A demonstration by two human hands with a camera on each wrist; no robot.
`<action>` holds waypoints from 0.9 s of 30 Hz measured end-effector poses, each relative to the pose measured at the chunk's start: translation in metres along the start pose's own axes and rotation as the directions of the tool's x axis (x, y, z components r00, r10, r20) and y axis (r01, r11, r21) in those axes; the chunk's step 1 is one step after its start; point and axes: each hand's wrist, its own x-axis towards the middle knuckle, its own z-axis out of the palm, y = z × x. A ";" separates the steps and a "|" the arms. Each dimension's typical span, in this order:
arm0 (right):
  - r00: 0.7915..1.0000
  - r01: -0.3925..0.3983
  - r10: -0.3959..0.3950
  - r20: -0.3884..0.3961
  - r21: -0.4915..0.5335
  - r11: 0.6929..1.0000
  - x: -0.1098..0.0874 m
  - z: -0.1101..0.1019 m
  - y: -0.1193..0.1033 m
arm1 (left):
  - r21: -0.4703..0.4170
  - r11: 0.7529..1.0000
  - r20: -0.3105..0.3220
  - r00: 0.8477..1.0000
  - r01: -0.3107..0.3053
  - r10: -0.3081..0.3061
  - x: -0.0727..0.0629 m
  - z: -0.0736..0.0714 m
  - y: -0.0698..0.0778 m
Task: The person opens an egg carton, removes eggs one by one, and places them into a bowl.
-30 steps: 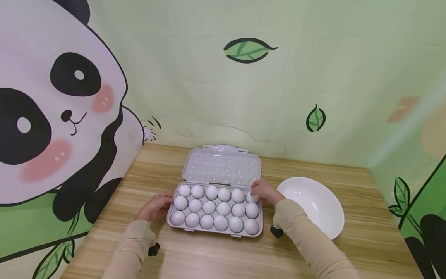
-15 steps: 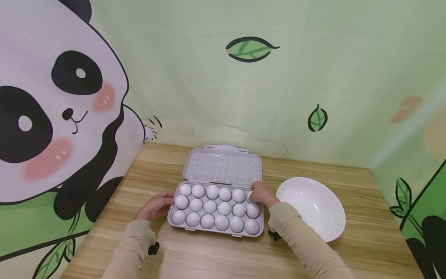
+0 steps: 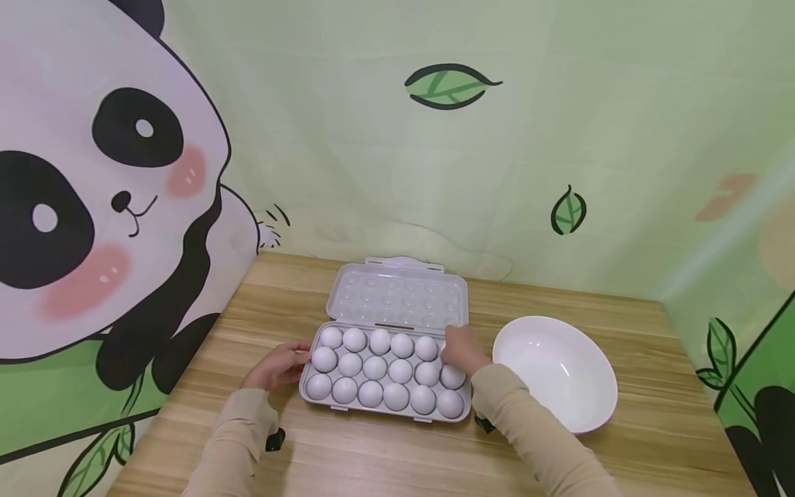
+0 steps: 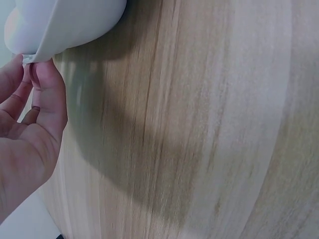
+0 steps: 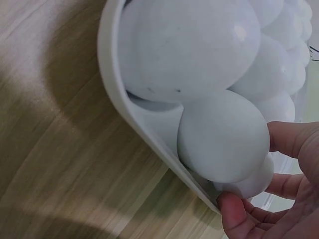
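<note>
White eggs (image 3: 375, 368) fill the rows of an egg carton (image 3: 385, 416), whose lid (image 3: 397, 297) lies folded back behind it. My left hand (image 3: 277, 366) pinches the carton's left rim between thumb and fingers, as the left wrist view shows. At the far right corner my right hand (image 3: 464, 351) grips an egg (image 5: 256, 181), its fingers (image 5: 286, 185) curled about it and one fingertip at the rim. In the head view that hand mostly covers the corner egg. Beside it, the middle egg (image 5: 224, 137) of the right column sits in its hollow.
Right of the carton stands a large white bowl (image 3: 568, 379), partly behind the right sleeve (image 3: 534, 421). The wooden table (image 3: 373, 462) meets a green printed cloth (image 3: 348, 172) at its back edge, with a panda drawn at the left.
My right hand has shifted slightly left and closed further over the corner egg, hiding more of it. The left hand keeps its place at the carton's left end.
</note>
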 end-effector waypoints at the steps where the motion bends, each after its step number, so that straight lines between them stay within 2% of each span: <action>1: 1.000 -0.008 0.008 0.003 -0.003 1.000 0.000 0.000 0.000 | 0.003 1.000 0.001 1.000 -0.001 0.001 0.000 0.000 0.001; 7: 1.000 -0.007 0.007 0.010 0.035 0.999 -0.002 -0.003 0.003 | 0.012 1.000 0.004 1.000 -0.005 0.005 -0.001 0.003 0.003; 10: 0.999 -0.018 0.014 0.035 0.115 0.993 -0.002 -0.006 0.008 | 0.011 1.000 0.005 1.000 -0.006 0.006 0.000 0.004 0.003; 13: 0.996 -0.058 0.040 0.075 0.255 0.965 0.000 -0.012 0.013 | 0.004 1.000 0.003 1.000 -0.002 0.001 0.000 0.003 0.003; 16: 0.988 -0.123 0.072 0.135 0.422 0.898 0.001 -0.021 0.017 | -0.007 1.000 0.001 1.000 0.003 -0.003 0.000 0.002 0.002; 19: 0.971 -0.203 0.086 0.225 0.573 0.794 0.000 -0.034 0.021 | -0.007 1.000 -0.001 1.000 0.001 -0.001 -0.001 0.002 0.003; 22: 0.954 -0.258 0.075 0.289 0.670 0.696 -0.001 -0.048 0.026 | -0.004 1.000 0.002 1.000 -0.001 0.001 -0.001 0.002 0.002; 24: 0.947 -0.273 0.055 0.316 0.704 0.656 0.000 -0.055 0.031 | -0.001 1.000 0.002 1.000 0.000 0.000 -0.001 0.002 0.002; 27: 0.941 -0.274 0.013 0.339 0.737 0.618 -0.002 -0.065 0.042 | 0.001 1.000 -0.004 1.000 0.005 -0.005 -0.002 0.003 0.003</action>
